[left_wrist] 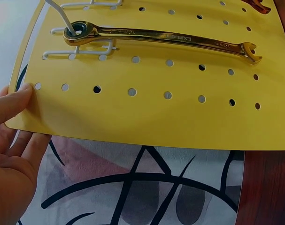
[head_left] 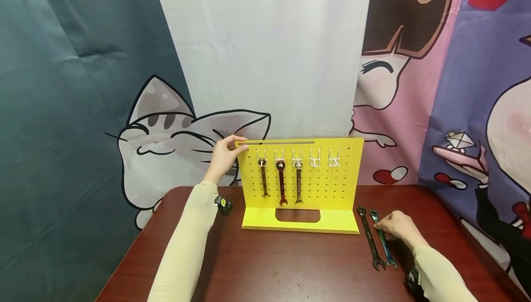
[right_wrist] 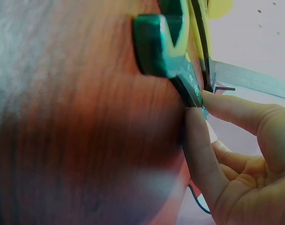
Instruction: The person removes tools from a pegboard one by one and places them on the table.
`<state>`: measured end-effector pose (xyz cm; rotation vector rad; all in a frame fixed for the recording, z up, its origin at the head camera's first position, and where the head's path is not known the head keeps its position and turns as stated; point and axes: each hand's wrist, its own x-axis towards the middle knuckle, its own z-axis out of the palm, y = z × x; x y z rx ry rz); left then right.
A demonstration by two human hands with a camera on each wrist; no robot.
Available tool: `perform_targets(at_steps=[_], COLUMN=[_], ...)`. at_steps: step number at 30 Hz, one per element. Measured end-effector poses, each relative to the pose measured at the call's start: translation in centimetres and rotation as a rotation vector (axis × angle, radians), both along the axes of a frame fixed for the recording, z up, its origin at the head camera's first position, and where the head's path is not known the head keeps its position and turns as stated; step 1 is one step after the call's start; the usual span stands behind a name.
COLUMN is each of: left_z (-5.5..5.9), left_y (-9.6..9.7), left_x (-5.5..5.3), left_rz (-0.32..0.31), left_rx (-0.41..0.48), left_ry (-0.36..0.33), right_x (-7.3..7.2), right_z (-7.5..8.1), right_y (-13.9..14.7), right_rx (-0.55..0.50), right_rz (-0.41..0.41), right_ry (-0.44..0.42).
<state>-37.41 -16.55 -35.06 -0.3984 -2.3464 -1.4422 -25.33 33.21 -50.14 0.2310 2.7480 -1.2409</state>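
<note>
At the upper left corner of the yellow pegboard, my left hand pinches its edge, thumb in front and fingers behind. Three combination wrenches hang from its hooks: a gold wrench, a red wrench and a silver-grey wrench. To the right of the board, my right hand pinches a teal-green wrench between thumb and index finger. Its open end looms large in the right wrist view. A black wrench lies just left of it on the table.
Two white wire hooks on the board's right side hold nothing. The board's foot stands on a dark red wooden table. Behind it hangs a cartoon-printed curtain.
</note>
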Motion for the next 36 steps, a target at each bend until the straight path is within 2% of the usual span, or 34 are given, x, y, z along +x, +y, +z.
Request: perform_targets(at_steps=[5,13,15,27,31,36], left_z=[0.1,0.2,0.1,-0.4,-0.4,-0.3], left_y=[0.0,0.0,0.0,0.0,0.1,0.2], left_x=[0.1,0.2,0.2,0.3,0.2,0.2], left_rz=[0.000,-0.008,-0.007,-0.003,-0.011,-0.005], left_rx=[-0.002,-0.003,-0.001,0.025,0.025,0.027], left_ry=[-0.006,-0.006,-0.005,-0.006,0.002,0.003], right_x=[-0.1,-1.1,-1.3,-3.5,-4.1,-4.7], right_z=[0.6,2.2,3.0,8.7,9.5,9.6], right_y=[0.0,-0.3,-0.7,-6.1,-7.9,-10.1], right_rx=[-0.019,0.008,0.011,-0.074,-0.099,-0.167], right_rz=[0.003,-0.033,-0.018,0.101,0.128,0.160], right_ry=[0.008,0.150,0.175,0.332,0.366,0.363])
